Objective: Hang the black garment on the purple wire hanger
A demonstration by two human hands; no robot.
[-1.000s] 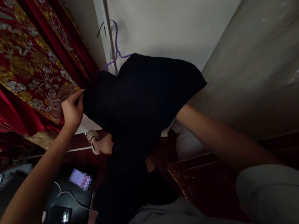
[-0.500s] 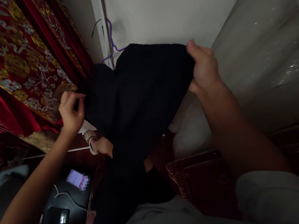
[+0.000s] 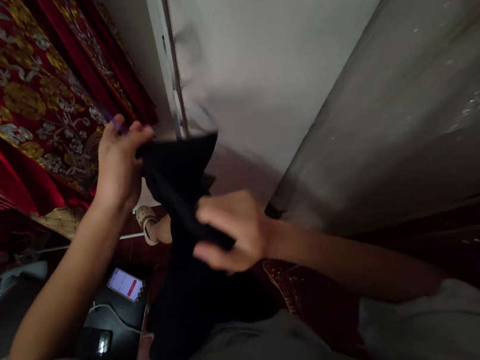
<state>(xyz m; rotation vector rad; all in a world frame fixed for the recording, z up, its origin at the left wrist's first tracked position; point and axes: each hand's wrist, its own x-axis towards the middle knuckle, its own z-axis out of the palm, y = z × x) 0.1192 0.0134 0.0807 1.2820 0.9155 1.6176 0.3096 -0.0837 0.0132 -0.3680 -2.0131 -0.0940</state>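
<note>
A dark, nearly black garment (image 3: 181,162) is bunched up between my two hands in front of the pale wall. My left hand (image 3: 117,168) has its fingers closed at the garment's upper left edge. A blurred purple streak, like part of a hanger (image 3: 109,112), shows just above those fingers. Lower down, my right hand (image 3: 240,228) grips a fold of the same cloth between thumb and fingers. The garment's lower part merges with my dark clothing, so I cannot tell where it ends.
Red cloth with gold and silver embroidery (image 3: 24,98) hangs at the left. A lit phone (image 3: 126,284) and a dark device (image 3: 95,343) lie with a cable on a black surface. Plastic-like sheeting (image 3: 393,121) covers the right side. Below is a beige clog (image 3: 145,218) on a foot.
My right hand has moved left and down, gathering in the garment that was spread wide. The purple hanger has left its place by the wall strip; a purple blur is now at my left hand.
</note>
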